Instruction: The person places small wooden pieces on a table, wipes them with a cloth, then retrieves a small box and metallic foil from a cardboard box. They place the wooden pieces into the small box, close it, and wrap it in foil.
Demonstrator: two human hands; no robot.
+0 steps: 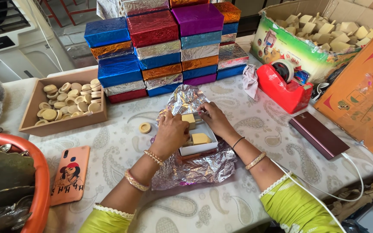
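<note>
A small white box (200, 147) lies open on a crinkled sheet of silver foil (195, 169) in the middle of the table. Pale yellow blocks (201, 138) sit inside it. My left hand (172, 133) rests over the box's left side, fingers pinching one pale block (189, 119) at the box's far end. My right hand (214, 118) meets it from the right, fingertips touching the same block and the box rim. Both wrists wear gold bangles.
Stacked foil-wrapped boxes (165, 47) in blue, red, purple, silver and orange stand behind. A wooden tray (64, 122) of round pale discs sits left, one loose disc (144, 127) near it. Red tape dispenser (281, 88), carton of pale blocks (324, 30), maroon power bank (318, 134), orange phone (70, 174), orange basket (39, 181).
</note>
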